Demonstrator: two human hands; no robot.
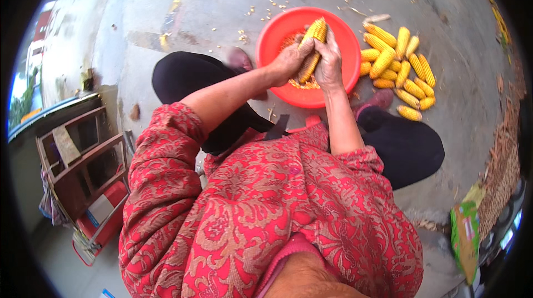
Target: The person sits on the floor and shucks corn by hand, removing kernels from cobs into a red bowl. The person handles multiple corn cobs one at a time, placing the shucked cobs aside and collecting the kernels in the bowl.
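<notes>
An ear of yellow corn [315,31] is gripped between my two hands, tilted with its upper end pointing away from me. My left hand [290,60] wraps its left side, and my right hand [329,61] presses against it from the right. Down the ear's lower part runs a duller strip; whether kernels are gone there is hard to tell. Beneath the hands stands a red plastic basin [266,50], with loose corn kernels [306,85] in its bottom. My wrists and the ear hide part of its inside.
Several ears of corn [383,63] lie piled right of the basin, beside my shoe [377,99]. A bare cob [377,18] rests behind them. Kernels [272,3] are scattered over the concrete floor [216,2]. At left stands a wood-framed item [89,148]; a green bag [464,235] is at lower right.
</notes>
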